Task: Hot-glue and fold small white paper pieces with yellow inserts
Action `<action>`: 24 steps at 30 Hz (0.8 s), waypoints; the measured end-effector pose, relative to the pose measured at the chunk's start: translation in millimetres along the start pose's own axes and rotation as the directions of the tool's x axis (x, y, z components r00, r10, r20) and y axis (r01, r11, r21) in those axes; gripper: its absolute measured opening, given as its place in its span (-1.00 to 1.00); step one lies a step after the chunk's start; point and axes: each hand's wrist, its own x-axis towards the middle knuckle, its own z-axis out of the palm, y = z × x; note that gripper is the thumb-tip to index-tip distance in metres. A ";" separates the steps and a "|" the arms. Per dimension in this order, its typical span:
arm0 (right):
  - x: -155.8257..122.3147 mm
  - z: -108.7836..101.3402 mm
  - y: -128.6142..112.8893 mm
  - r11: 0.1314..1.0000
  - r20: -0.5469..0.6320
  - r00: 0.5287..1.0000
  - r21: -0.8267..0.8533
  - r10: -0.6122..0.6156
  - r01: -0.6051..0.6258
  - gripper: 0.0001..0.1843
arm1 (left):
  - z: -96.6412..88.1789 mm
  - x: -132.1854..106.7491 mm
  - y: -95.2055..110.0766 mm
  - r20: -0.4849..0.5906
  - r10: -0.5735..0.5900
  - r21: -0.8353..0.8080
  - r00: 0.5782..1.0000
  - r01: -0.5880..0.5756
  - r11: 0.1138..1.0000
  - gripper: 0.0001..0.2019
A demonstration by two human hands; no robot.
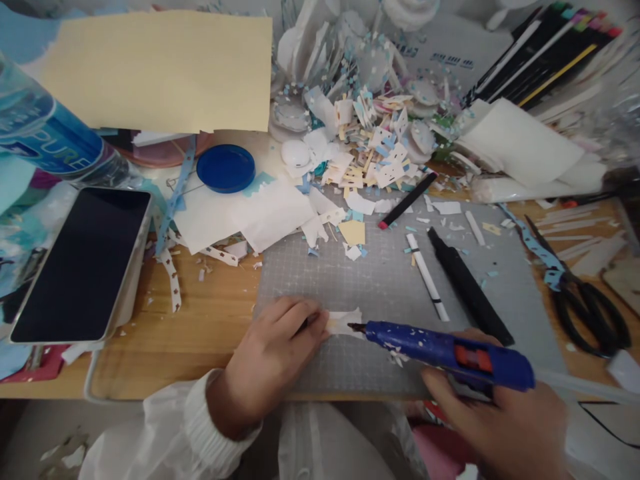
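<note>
My right hand (pixel 510 413) is wrapped round a blue glue gun (pixel 420 343) with a red part on its side. The gun points left, and its dark nozzle is over the right end of a small white paper strip (pixel 345 321); whether it touches cannot be made out. Lying low over the grey cutting mat (pixel 360 367), my left hand (pixel 280 347) has its fingers closed on the strip's left end. That end is hidden under the fingers.
A white pen (pixel 427 277), a black marker (pixel 467 283) and black scissors (pixel 590 313) lie to the right. At left are a phone (pixel 83 263) and a water bottle (pixel 55 133). Paper scraps (pixel 380 147) heap at the back, near a blue lid (pixel 226 168).
</note>
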 end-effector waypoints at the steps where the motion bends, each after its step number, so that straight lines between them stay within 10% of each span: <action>1: -1.3 -0.8 -0.4 1.000 0.004 1.000 0.009 0.008 -0.008 -0.87 | -0.3 0.3 0.2 -0.001 -0.002 -0.001 1.000 0.002 1.000 -0.84; 24: 5.6 7.5 10.0 0.942 0.055 0.946 -0.087 -0.320 0.324 -0.86 | -2.0 3.1 -0.3 0.003 0.002 -0.053 1.000 -0.002 0.999 -0.83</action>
